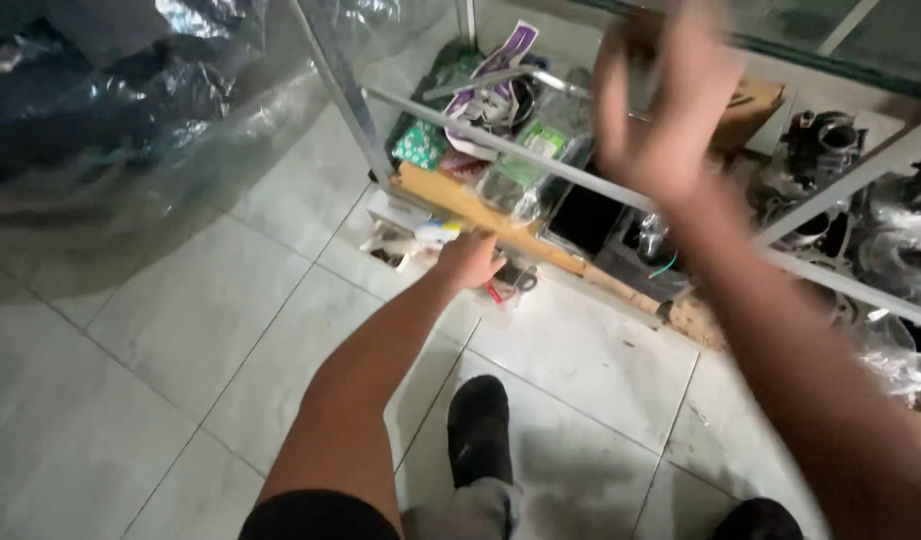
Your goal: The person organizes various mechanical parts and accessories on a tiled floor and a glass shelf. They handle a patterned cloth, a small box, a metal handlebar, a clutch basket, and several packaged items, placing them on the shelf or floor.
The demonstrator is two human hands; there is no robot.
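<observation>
Left hand [469, 258] reaches down to floor level, fingers curled over small stuff at the foot of the metal rack [356, 110]; whether they grip anything, cannot tell. Just beyond the fingers: a small white-and-yellow packet [436, 234]. Just right of them: a small red-handled tool [509, 285] on the tile floor [181, 330]. Right hand [661, 100] is raised, blurred, fingers spread wide, empty, well above a cardboard box [461, 200] of bagged parts. Tool looks light, stiff, thin; judging by shape, pinch it at the handles. Bags likely slippery.
</observation>
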